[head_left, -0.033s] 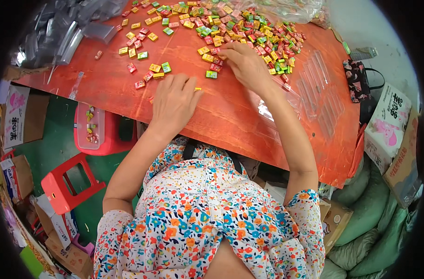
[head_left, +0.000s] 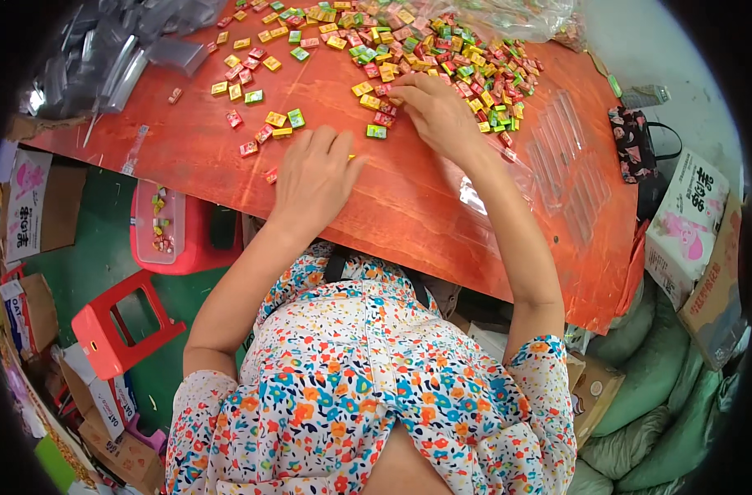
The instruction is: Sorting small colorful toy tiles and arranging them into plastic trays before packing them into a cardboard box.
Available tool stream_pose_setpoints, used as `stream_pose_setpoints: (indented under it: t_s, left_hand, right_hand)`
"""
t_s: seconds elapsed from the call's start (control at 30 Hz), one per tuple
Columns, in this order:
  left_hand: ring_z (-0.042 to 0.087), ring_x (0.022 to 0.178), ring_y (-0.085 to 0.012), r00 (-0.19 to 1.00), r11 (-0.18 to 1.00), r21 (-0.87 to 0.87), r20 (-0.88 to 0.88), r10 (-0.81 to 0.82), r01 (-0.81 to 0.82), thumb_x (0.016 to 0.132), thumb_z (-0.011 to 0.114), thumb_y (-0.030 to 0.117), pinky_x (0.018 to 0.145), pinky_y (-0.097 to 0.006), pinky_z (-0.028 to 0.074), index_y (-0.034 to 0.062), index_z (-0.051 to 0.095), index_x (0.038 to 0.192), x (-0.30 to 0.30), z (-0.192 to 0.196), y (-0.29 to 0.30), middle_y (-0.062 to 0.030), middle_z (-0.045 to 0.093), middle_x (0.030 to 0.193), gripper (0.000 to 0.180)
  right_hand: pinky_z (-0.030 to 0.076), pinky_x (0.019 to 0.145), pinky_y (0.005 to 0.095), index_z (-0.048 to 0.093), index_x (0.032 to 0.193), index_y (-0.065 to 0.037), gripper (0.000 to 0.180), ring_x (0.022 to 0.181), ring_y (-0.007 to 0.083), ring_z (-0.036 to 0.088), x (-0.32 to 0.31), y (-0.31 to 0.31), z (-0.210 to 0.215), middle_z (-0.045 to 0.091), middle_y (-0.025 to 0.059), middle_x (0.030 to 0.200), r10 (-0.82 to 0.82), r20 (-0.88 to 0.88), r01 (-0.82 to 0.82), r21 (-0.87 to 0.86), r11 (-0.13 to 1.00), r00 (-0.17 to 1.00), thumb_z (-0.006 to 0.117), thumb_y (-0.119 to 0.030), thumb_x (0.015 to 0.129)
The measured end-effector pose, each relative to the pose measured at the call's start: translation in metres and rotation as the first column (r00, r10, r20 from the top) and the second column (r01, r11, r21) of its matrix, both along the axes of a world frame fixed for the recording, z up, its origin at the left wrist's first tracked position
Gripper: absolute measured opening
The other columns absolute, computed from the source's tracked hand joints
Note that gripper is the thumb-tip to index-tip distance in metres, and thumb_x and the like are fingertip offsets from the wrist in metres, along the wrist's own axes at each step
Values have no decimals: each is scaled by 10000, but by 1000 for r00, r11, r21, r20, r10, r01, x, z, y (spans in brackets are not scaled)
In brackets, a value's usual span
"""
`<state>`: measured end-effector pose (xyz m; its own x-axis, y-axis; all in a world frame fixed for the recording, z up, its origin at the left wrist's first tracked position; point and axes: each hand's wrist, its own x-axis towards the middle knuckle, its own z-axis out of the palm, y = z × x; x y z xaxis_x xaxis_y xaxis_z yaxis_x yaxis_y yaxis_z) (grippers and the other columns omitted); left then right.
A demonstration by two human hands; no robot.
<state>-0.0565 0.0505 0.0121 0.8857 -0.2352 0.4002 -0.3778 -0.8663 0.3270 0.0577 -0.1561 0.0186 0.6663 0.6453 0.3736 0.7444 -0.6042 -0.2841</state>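
Observation:
My left hand [head_left: 314, 177] lies palm down on the orange-red table [head_left: 409, 223], fingers slightly apart. It is just below a few loose wrapped candies [head_left: 281, 122], and a yellow one peeks out by its fingertips. My right hand [head_left: 433, 111] is curled at the near edge of a big heap of small coloured candies [head_left: 450, 49], with its fingertips closed on red and yellow pieces. More candies lie scattered to the left [head_left: 244, 70]. Clear plastic sleeves [head_left: 565, 157] lie flat to the right of my right forearm.
Grey plastic bags [head_left: 112, 49] are piled at the table's far left. Below the table's left edge a clear tray of candies [head_left: 157, 219] rests on a red stool, with another red stool [head_left: 120, 326] nearer. Cardboard boxes [head_left: 29, 206] stand left, and a black pouch [head_left: 636, 140], boxes [head_left: 685, 223] and green sacks [head_left: 664, 388] right.

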Motion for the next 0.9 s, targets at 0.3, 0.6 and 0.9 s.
stream_pose_setpoints:
  t_s: [0.3, 0.6, 0.9]
  left_hand:
    - [668, 772, -302, 980, 988, 55, -129, 151, -145, 745, 773, 415, 631, -399, 552, 36, 617, 874, 35, 2, -32, -126, 626, 825, 430]
    - [657, 852, -319, 979, 993, 11, -168, 115, -115, 788, 752, 293, 691, -409, 557, 10, 623, 905, 41, -3, -33, -156, 628, 884, 332]
    - [640, 901, -342, 978, 995, -43, -190, 82, -92, 793, 748, 300, 724, -436, 557, -12, 618, 959, 44, -2, -36, -167, 592, 989, 377]
  right_hand:
    - [507, 832, 427, 661, 1070, -89, 233, 968, 322, 619, 11, -8, -7, 639, 119, 1027, -57, -89, 54, -30, 998, 994, 597, -120, 848]
    - [496, 774, 402, 626, 1005, -66, 174, 912, 303, 616, 10, -8, -5, 624, 102, 923, -137, -143, 124, -96, 988, 980, 621, -193, 886]
    - [481, 852, 395, 646, 993, -68, 212, 1005, 294, 587, 13, -15, -2, 616, 84, 1050, 89, 5, -89, 23, 996, 996, 700, -159, 809]
